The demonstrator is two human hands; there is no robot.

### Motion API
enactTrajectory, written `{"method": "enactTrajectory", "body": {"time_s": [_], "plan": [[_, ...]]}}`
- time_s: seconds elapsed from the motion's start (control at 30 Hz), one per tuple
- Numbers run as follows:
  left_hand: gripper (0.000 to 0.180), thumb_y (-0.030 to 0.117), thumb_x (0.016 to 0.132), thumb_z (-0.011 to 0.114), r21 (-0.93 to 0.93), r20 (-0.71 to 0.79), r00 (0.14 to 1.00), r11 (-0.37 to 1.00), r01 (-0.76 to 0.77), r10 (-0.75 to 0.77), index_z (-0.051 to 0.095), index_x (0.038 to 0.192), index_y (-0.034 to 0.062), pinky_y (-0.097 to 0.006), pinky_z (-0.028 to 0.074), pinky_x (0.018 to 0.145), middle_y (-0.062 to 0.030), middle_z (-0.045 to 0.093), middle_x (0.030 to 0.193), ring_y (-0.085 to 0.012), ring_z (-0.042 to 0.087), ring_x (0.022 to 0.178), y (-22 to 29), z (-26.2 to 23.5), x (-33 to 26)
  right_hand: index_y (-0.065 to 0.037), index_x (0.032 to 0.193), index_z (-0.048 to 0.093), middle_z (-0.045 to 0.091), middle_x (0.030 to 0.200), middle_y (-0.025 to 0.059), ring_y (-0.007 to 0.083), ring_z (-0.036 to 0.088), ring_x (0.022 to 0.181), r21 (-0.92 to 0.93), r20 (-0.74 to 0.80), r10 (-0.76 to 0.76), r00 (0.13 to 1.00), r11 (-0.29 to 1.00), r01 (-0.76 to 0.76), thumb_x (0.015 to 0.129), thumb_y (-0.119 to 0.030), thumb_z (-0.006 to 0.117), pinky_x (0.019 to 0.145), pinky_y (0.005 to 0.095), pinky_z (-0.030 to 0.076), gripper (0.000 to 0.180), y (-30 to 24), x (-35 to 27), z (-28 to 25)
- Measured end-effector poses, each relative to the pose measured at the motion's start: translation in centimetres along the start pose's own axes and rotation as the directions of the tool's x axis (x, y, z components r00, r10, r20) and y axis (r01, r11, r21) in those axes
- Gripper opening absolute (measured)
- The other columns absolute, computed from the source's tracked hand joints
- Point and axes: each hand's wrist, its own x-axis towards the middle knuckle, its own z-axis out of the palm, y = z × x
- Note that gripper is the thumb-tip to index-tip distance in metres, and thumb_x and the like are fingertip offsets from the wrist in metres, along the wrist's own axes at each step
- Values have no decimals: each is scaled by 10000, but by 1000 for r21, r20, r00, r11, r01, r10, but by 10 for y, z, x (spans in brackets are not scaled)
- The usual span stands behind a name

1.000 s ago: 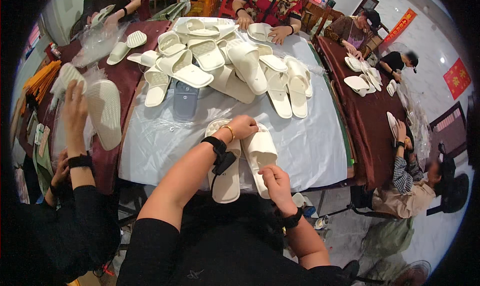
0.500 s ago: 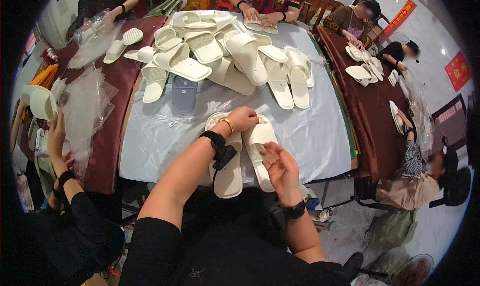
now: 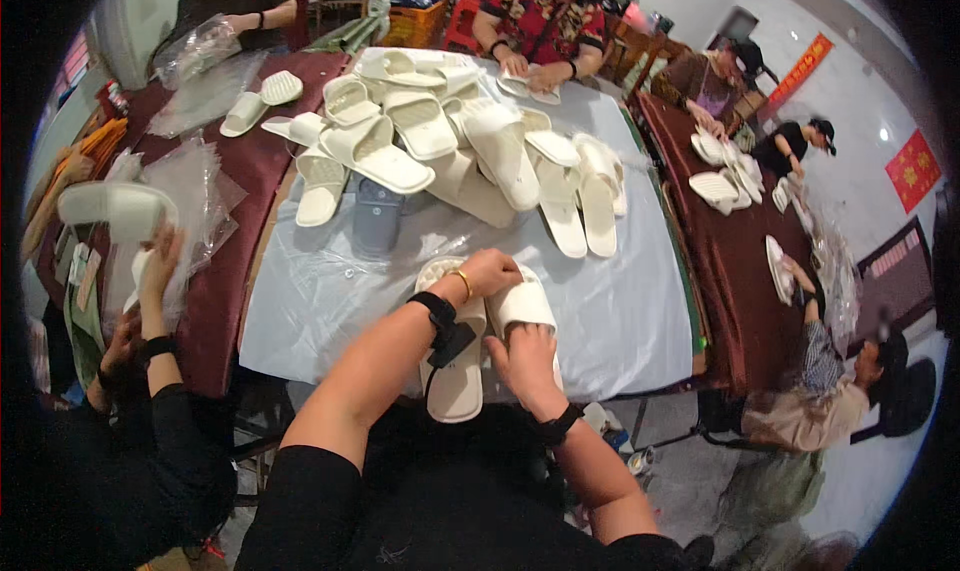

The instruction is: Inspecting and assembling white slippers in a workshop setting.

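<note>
Two cream-white slide slippers lie side by side at the near edge of the cloth. The left slipper (image 3: 456, 385) is partly covered by my left forearm. My left hand (image 3: 492, 273) reaches across it, with closed fingers gripping the strap edge of the right slipper (image 3: 527, 296). My right hand (image 3: 525, 359) is at that slipper's foot opening; its fingertips go in under the strap and are hidden, while the thumb stays at the inner side. Beyond my hands, a heap of similar white slippers (image 3: 375, 156) is piled up, with a grey-blue slipper (image 3: 377, 221) at its near left.
A pale plastic cloth (image 3: 640, 311) covers my table. On the left, a dark red table (image 3: 215, 346) holds clear plastic bags (image 3: 200, 196); a co-worker's hand (image 3: 158, 261) is beside a white slipper (image 3: 118, 209) there. Other people handle slippers at the far side and at the right table (image 3: 700, 261).
My right hand has moved from beside the right slipper into its foot opening. My left hand keeps its place on the strap. The view has shifted slightly.
</note>
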Motion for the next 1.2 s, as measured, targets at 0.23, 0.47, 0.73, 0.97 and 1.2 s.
{"method": "enactTrajectory", "body": {"time_s": [0.23,0.47,0.73,0.97,1.2], "plan": [[293,299,764,631,-2,44,997,998,62,-62,725,941,84,-378,502,783,-162,688,923,-316,654,842,8,3,-3,37,1249,488,519,1231,261,417,416,1205,144,107,50,993,987,-66,838,-383,606,1011,518,206,600,11,12,18],[317,280,756,627,48,48,998,998,42,-44,709,943,38,-387,493,799,-177,682,929,-329,647,862,6,3,-3,40,965,633,615,1014,275,401,558,993,109,157,72,985,990,-90,849,-421,599,934,536,269,477,8,11,14],[281,270,828,584,-122,-220,975,993,-6,-22,660,876,4,-397,487,724,-177,665,835,-350,624,779,-12,9,-1,14,875,635,628,856,204,385,583,839,166,-70,-17,997,986,28,845,-314,618,807,458,380,330,0,-4,-3],[212,216,903,558,-538,-158,970,840,71,-183,621,882,15,-269,473,597,-40,620,706,-119,581,647,1,-4,-6,1,968,623,632,897,165,326,603,834,411,-406,115,906,909,69,811,-87,612,758,395,461,180,20,26,-30],[221,229,910,573,-510,-186,978,860,-14,-95,613,887,12,-255,472,608,-21,621,749,-99,577,663,-2,1,-4,20,1024,627,685,908,138,225,664,823,432,-191,104,976,902,-12,793,-72,608,739,319,512,250,37,101,4]]}}
